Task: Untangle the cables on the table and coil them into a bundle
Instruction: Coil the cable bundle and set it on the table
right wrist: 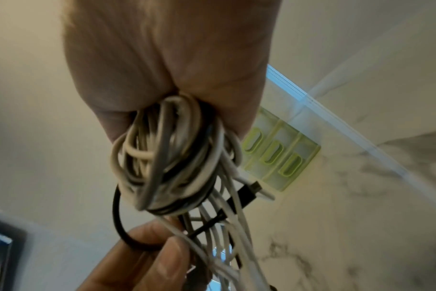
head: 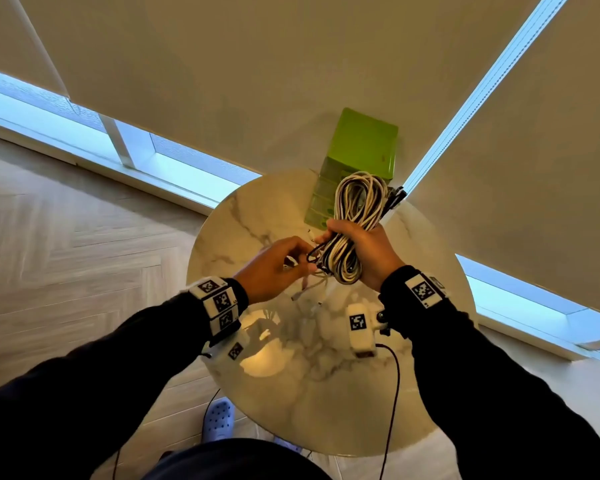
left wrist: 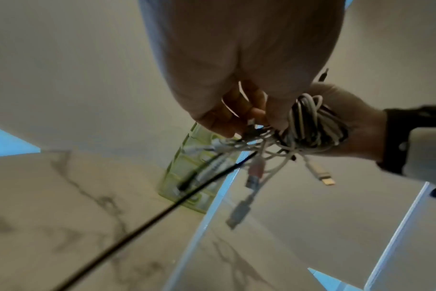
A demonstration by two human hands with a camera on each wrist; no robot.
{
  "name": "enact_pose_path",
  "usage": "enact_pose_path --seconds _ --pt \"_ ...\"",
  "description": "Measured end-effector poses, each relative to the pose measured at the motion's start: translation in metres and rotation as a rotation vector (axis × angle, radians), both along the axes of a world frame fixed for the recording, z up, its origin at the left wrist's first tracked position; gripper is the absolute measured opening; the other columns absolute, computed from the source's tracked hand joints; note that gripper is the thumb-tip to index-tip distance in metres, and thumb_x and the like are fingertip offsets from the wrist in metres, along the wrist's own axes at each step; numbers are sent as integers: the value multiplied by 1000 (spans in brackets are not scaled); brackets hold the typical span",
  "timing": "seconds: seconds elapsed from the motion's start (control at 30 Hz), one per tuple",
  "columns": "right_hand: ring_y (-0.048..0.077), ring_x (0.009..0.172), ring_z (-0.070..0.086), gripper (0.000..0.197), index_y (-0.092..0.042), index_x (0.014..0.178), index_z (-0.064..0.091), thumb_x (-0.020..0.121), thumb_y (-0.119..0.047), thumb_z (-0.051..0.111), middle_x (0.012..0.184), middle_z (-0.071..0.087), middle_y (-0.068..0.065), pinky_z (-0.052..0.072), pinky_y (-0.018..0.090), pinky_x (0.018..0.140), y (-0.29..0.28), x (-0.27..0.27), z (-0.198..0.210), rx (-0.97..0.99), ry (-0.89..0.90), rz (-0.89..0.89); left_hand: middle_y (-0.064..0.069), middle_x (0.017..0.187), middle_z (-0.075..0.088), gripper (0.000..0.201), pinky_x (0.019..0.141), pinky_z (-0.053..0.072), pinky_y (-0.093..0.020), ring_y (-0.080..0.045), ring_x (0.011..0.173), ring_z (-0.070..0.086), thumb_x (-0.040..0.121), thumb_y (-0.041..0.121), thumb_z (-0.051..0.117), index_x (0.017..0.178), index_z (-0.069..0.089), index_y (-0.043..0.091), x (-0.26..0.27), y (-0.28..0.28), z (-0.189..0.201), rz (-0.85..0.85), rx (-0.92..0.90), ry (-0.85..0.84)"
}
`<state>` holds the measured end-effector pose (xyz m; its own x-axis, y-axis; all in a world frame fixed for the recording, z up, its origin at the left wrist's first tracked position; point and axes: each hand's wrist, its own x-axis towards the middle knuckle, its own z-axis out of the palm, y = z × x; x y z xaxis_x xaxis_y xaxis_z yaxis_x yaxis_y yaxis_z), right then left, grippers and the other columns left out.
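Right hand (head: 368,252) gripped the mostly coiled cable bundle (head: 355,216); left hand (head: 274,268) pinched apparently loose tail ends (left wrist: 251,177), which remained unwrapped.

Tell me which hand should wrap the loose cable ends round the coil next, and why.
Probably the left hand: it already pinches the loose cable ends under the coil. The right hand grips the coil and cannot let go.

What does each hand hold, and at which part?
The right hand grips the coiled cable bundle around its middle. The left hand pinches loose cable ends just below the coil.
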<state>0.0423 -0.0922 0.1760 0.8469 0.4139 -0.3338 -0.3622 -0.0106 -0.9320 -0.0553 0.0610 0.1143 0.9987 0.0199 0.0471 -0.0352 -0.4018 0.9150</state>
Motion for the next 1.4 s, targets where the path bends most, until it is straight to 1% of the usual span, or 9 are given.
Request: enact_pose_path --seconds 0.23,0.5,0.63,0.8,0.87,1.0,1.13,1.23,1.4 --pt "42 87 67 14 4 99 59 89 -5 65 70 71 14 56 57 84 -7 6 4 -38 -7 -73 9 103 60 19 70 43 -13 -4 86 57 96 27 66 112 62 20 12 29 6 -14 174 -123" --pt "29 67 72 19 2 101 62 86 -7 70 73 72 16 60 39 68 -10 7 3 -131 -41 -134 1 82 61 15 78 49 -35 -21 78 58 101 33 56 92 61 23 19 0 4 -19 -139 -46" --pt "34 72 72 33 8 111 62 83 -7 72 83 71 24 60 41 68 -16 12 -2 -153 -34 -173 3 69 53 31 68 45 -33 -12 65 48 100 47 52 86 58 20 25 4 5 -4 68 -31" --pt "29 66 69 20 -2 98 63 81 -5 74 72 66 13 58 42 71 -22 22 1 -83 5 -251 -1 130 51 42 106 37 -38 -23 119 47 97 50 52 134 58 32 25 7 -21 168 304 -79" --pt "27 63 69 20 -2 99 62 82 -5 72 71 67 12 57 37 66 -25 25 2 -63 1 -317 -3 136 39 46 110 33 -39 -26 126 38 97 42 60 139 48 28 20 -1 -24 277 193 -52" --pt "34 70 70 25 0 103 60 81 -3 71 84 68 22 56 41 69 -24 31 2 -10 -14 -426 4 94 59 13 79 46 -35 -10 85 53 98 31 60 96 61 17 13 -27 -19 148 2 -106" --pt "35 76 70 24 3 105 59 84 -3 68 90 69 28 57 42 71 -16 27 -1 75 -3 -408 7 94 69 37 91 49 -35 -13 89 59 101 62 34 112 65 45 19 -55 -13 -160 -56 228" --pt "33 76 71 13 3 99 60 88 -3 64 79 71 20 60 44 74 -15 24 -3 152 35 -331 -4 100 75 66 81 46 -33 -19 80 56 96 71 14 139 49 36 29 -65 -4 -151 -491 437" --pt "34 84 69 15 0 99 62 88 -9 66 93 66 22 56 47 83 -19 21 -6 175 156 -268 -7 111 71 50 91 51 -37 -19 100 65 107 48 25 120 62 18 56 -79 8 161 -1099 291"
